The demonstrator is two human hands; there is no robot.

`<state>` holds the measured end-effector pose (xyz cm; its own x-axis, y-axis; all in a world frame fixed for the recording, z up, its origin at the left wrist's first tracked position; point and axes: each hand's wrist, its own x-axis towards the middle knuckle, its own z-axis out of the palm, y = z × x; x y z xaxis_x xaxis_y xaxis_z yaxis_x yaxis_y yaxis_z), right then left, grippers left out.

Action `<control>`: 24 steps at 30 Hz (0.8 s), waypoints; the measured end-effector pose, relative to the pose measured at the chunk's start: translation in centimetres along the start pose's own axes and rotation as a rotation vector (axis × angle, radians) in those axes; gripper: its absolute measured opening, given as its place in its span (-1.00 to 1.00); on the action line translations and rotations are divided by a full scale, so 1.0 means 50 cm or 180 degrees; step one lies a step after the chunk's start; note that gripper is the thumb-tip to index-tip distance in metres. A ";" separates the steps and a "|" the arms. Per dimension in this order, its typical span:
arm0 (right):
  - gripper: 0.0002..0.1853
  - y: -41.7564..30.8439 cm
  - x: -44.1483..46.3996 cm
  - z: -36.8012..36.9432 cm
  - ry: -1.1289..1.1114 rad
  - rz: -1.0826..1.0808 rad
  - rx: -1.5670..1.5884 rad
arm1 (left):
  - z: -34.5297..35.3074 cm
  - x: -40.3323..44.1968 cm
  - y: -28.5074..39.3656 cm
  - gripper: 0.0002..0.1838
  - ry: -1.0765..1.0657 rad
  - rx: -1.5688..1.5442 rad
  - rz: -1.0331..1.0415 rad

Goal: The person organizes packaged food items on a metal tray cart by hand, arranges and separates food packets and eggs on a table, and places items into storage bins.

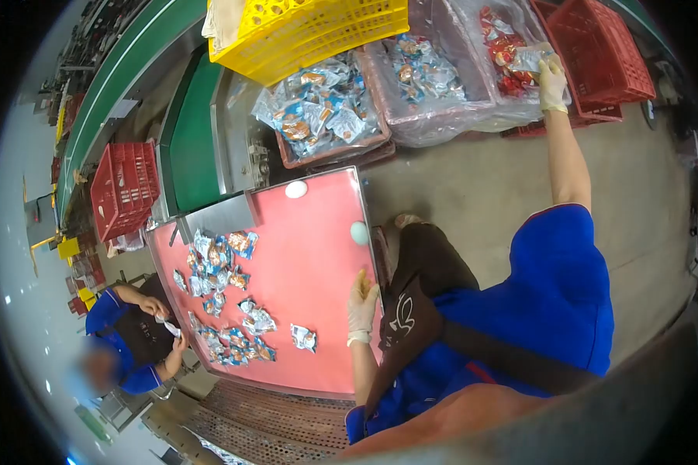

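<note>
My gloved left hand (362, 306) is over the near edge of the pink table (310, 256), with its fingers apart and nothing in them. Stretched far to the right, my gloved right hand (552, 81) is closed on a silver packet (530, 59), above red packets (500, 46) in a plastic-lined crate. Blue, silver and orange packets (209, 260) lie in loose heaps on the table's far side, with a single packet (304, 337) apart from them. Two smooth oval objects, one white (295, 189) and one pale green (359, 232), rest on the table.
A yellow crate (318, 35) stands above a crate of packets (314, 112). Beside it is another lined crate (426, 74). Red crates stand at the right (606, 58) and left (124, 190), near a green belt (194, 132). Across the table a co-worker (136, 333) holds something white.
</note>
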<state>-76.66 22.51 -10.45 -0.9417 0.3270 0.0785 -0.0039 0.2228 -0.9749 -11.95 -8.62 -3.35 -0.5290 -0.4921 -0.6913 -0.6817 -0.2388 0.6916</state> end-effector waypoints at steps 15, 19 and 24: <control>-0.58 0.166 -0.011 -0.103 -0.0263 0.1178 -0.1168 | 0.023 -0.009 -0.009 -0.33 -0.0150 -0.0097 -0.0411; -0.58 0.171 -0.060 -0.112 -0.1037 0.1383 -0.1419 | 0.030 0.002 -0.077 -0.38 -0.0041 -0.0430 0.0019; -0.61 0.137 -0.083 -0.059 -0.1121 0.0816 -0.1551 | 0.020 -0.004 -0.057 -0.38 0.0070 -0.0059 -0.0113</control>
<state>-71.79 25.38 -16.82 -0.9467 0.1232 -0.2975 0.3104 0.5956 -0.7409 -10.40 -6.98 -5.38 -0.4932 -0.5014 -0.7109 -0.6903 -0.2717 0.6706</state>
